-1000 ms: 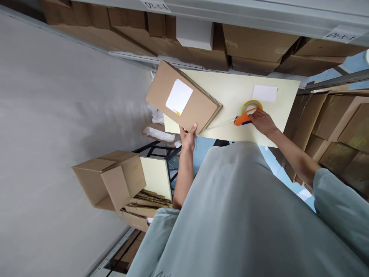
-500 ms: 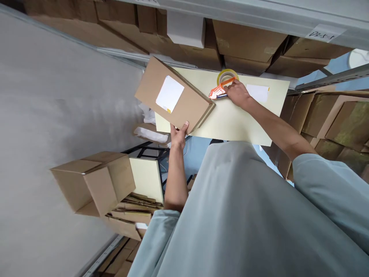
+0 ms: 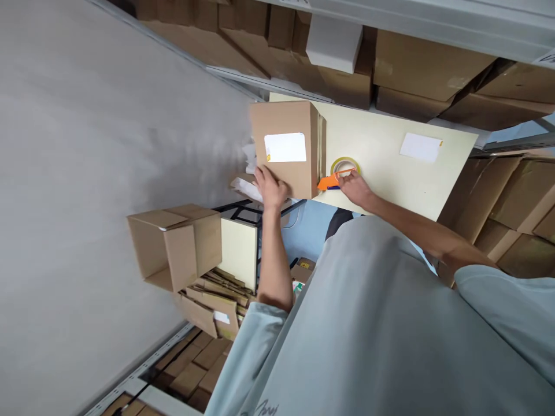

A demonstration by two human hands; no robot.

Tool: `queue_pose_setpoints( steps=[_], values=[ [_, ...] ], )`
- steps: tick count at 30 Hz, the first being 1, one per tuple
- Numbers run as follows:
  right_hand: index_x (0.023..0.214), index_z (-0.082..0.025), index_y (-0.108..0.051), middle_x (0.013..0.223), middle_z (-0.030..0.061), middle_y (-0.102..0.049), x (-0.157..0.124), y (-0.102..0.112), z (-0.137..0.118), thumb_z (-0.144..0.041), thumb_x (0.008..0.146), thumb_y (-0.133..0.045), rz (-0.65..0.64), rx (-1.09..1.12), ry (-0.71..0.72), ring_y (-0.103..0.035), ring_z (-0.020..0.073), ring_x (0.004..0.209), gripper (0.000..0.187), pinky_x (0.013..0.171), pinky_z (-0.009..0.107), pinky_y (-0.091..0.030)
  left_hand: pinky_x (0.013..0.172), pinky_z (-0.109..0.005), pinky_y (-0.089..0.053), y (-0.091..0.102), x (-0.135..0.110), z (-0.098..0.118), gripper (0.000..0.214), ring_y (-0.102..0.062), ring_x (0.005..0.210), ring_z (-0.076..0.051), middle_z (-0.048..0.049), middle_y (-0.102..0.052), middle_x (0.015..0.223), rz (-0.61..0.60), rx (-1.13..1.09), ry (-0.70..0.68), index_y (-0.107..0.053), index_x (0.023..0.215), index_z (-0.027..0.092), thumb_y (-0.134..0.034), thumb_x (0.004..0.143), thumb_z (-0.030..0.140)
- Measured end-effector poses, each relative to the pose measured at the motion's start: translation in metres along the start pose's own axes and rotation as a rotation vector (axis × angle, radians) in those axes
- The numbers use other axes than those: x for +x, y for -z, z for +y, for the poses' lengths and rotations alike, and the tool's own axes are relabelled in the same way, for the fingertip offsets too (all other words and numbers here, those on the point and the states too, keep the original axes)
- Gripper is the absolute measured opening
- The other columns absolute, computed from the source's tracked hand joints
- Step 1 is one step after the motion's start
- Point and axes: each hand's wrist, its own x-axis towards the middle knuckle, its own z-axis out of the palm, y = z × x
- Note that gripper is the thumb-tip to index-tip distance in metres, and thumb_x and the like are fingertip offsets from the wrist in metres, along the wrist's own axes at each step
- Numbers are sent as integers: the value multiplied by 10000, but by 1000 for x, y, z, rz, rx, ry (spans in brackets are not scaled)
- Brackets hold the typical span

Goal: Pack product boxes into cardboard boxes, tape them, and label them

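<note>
A brown cardboard box (image 3: 286, 120) with a white label (image 3: 285, 148) on its top face stands at the left end of the cream table. My left hand (image 3: 271, 186) lies on the box's near left corner, fingers stretched over the cardboard. My right hand (image 3: 356, 189) is closed around the handle of an orange tape dispenser (image 3: 328, 182), which carries a yellow-edged roll of tape (image 3: 336, 163). The dispenser's front end is at the near right edge of the box; whether it touches cannot be told.
Another white label sheet (image 3: 420, 147) lies on the right part of the cream table (image 3: 385, 136). Shelved cartons (image 3: 429, 63) line the back, and more cartons (image 3: 524, 196) stand right. An open cardboard box (image 3: 173, 248) and flattened cardboard (image 3: 212, 300) are at lower left, beside the grey wall (image 3: 108, 144).
The box has turned from slanted to nearly square with the table. My left hand has shifted from gripping its edge to lying on it. The tape dispenser has moved to the box's near right side.
</note>
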Motion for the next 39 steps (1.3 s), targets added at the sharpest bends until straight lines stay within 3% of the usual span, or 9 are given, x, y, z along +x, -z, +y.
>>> queue_pose_setpoints(
  steps=[3,6,11,15,19,23,28,34,39],
  values=[
    [1517,73,-629,1150,266,-830,7,-1,-29,12,1039,-307,4,67,-12,-765,314,1054,579,1171,475,-408,1448,-694,86,-27,7,29,813,55,1824,-426,-222,-148,1940,48,-111,-141,-428,1743,119,-721,1001,276],
    [1590,68,-578,1134,262,-829,16,-3,-42,7,1021,-302,27,96,-22,-760,323,1033,635,1161,498,-414,1420,-703,162,-59,40,72,750,187,1806,-418,-148,-55,1965,80,-185,-330,-449,1751,166,-716,1099,422],
    [1587,28,-577,1106,262,-836,25,-12,-47,-20,980,-374,74,136,-36,-758,339,1010,641,1168,544,-446,1338,-760,244,-94,95,121,705,245,1760,-518,-199,14,1954,48,-52,-384,-534,1680,60,-710,1137,474],
    [1529,5,-621,1097,245,-843,24,-22,-54,-41,989,-387,38,124,20,-759,334,981,590,1172,551,-454,1359,-658,270,-104,67,114,760,363,1725,-420,-91,-43,1960,23,9,-519,-654,1571,55,-494,1174,684],
    [1439,-19,-678,1097,207,-851,18,-27,-64,-23,1017,-366,9,76,98,-775,285,952,525,1134,478,-487,1398,-703,207,-97,23,102,815,192,1797,-408,-121,-119,1954,-81,54,-587,-587,1678,156,-677,1081,704],
    [1533,-12,-633,1100,179,-862,9,-25,-57,3,1041,-361,14,78,153,-808,260,982,562,1149,442,-488,1429,-725,121,-88,11,101,783,117,1814,-426,-139,-187,1945,-138,15,-563,-635,1642,211,-767,1019,668],
    [1487,-19,-661,1090,196,-870,-24,-28,0,-35,1068,-421,22,61,145,-800,277,958,484,1121,449,-499,1436,-713,111,-87,12,105,780,102,1819,-432,-132,-229,1938,-144,-47,-538,-671,1605,227,-801,981,677],
    [1442,-66,-681,1042,164,-856,-72,-24,140,-41,1073,-395,35,-147,-22,-771,285,999,467,1019,420,-502,1441,-693,114,-87,10,107,802,103,1821,-425,-130,-247,1933,-135,-99,-521,-687,1582,234,-855,934,675],
    [1388,-10,-698,981,181,-852,-35,-6,221,-110,1146,-307,95,-189,-149,-805,261,973,471,1076,498,-502,1443,-685,114,-85,6,111,773,103,1823,-414,-135,-250,1932,-147,-136,-509,-704,1550,231,-871,922,650]
  ],
)
